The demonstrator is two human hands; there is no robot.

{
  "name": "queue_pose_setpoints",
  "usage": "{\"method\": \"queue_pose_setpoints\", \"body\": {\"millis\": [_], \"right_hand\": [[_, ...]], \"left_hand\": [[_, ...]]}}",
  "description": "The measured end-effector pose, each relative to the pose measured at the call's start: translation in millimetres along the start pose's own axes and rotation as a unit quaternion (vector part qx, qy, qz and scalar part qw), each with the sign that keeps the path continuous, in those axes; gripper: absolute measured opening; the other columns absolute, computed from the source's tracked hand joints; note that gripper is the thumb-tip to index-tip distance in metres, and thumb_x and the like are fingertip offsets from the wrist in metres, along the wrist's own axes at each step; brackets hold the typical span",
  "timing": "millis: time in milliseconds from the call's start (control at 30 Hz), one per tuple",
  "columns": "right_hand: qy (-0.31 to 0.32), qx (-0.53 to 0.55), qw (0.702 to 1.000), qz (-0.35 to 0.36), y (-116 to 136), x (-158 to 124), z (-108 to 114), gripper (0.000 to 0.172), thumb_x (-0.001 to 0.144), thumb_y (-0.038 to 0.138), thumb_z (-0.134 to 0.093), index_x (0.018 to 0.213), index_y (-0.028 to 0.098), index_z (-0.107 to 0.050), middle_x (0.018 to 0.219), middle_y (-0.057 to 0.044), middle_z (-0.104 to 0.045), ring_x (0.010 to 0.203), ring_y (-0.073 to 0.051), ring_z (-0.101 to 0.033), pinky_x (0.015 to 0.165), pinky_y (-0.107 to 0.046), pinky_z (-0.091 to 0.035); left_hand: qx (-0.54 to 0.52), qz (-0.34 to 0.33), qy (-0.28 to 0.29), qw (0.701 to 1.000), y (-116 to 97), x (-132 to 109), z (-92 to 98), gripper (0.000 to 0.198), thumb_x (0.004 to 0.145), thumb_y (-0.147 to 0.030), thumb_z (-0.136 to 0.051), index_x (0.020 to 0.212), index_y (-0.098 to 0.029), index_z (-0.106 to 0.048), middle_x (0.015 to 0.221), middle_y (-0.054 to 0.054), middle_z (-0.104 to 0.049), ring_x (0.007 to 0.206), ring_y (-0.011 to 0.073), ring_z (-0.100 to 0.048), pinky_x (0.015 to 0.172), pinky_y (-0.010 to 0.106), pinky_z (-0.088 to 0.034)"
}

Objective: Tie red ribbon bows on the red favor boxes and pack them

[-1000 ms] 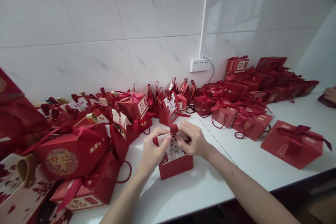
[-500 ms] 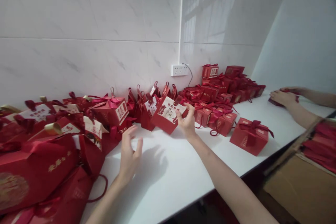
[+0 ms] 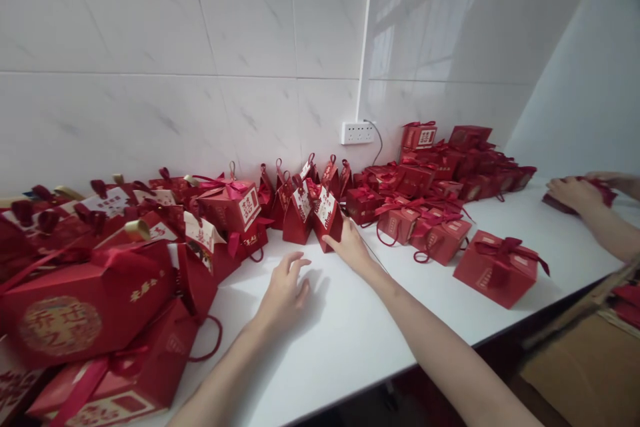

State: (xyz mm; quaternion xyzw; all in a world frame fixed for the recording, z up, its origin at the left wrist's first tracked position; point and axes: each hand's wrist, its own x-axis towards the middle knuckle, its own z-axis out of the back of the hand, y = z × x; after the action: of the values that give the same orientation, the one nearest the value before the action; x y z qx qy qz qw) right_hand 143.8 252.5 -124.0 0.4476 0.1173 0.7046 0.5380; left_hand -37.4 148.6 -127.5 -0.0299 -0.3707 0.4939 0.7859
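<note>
My right hand point(image 3: 352, 245) grips a small red gift box point(image 3: 327, 216) with a white printed panel on its sloping top. That box stands on the white table point(image 3: 350, 320), close beside a similar peaked red box point(image 3: 297, 215). More peaked boxes with ribbon loops stand behind these two, against the wall. Over the table, my left hand point(image 3: 285, 288) is held with its fingers apart and nothing in it. To its left lies a heap of red gift boxes point(image 3: 135, 290), some with ribbon bows and cord handles.
A bow-tied red box point(image 3: 496, 270) stands alone near the table's front edge. Behind it, more red boxes point(image 3: 440, 173) are piled by the wall under a white socket strip point(image 3: 357, 133). At right, another person's hands point(image 3: 575, 193) hold a red box above a cardboard carton point(image 3: 585, 360).
My right hand has lowered the peaked box from a tilted position to upright on the table, beside its neighbour. My left hand has moved slightly right and down. The view has shifted left.
</note>
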Motion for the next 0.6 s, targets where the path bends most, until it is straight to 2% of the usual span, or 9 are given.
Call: {"method": "queue_pose_setpoints", "body": {"millis": [133, 367, 600], "right_hand": [[-0.010, -0.011, 1.000, -0.003, 4.8, -3.3, -10.4, 0.058, 0.077, 0.032, -0.063, 0.125, 0.011, -0.037, 0.119, -0.022, -0.052, 0.118, -0.036, -0.048, 0.092, -0.050, -0.043], [-0.014, -0.027, 1.000, -0.008, 6.5, -7.7, -22.8, 0.061, 0.081, 0.034, -0.057, 0.129, 0.007, -0.032, 0.117, -0.025, -0.049, 0.113, -0.038, -0.051, 0.088, -0.051, -0.046], [0.010, -0.028, 0.999, 0.038, -3.8, -9.4, -32.6, 0.064, 0.078, 0.022, -0.053, 0.134, 0.009, -0.027, 0.122, -0.023, -0.045, 0.115, -0.037, -0.051, 0.090, -0.053, -0.046]], "left_hand": [[0.000, -0.003, 0.017, 1.000, -2.0, -1.1, -1.4, 0.033, 0.078, -0.011, -0.047, 0.109, -0.018, -0.053, 0.121, 0.014, -0.052, 0.112, 0.0264, -0.055, 0.092, 0.046, -0.049], [0.011, -0.008, 0.044, 0.999, -7.2, -0.7, 0.6, 0.033, 0.077, -0.008, -0.047, 0.108, -0.018, -0.053, 0.119, 0.014, -0.053, 0.113, 0.0270, -0.055, 0.094, 0.048, -0.047], [0.018, -0.007, 0.074, 0.997, -9.4, -1.0, 1.3, 0.034, 0.075, -0.007, -0.050, 0.107, -0.016, -0.053, 0.119, 0.015, -0.053, 0.112, 0.0284, -0.056, 0.092, 0.048, -0.048]]}}
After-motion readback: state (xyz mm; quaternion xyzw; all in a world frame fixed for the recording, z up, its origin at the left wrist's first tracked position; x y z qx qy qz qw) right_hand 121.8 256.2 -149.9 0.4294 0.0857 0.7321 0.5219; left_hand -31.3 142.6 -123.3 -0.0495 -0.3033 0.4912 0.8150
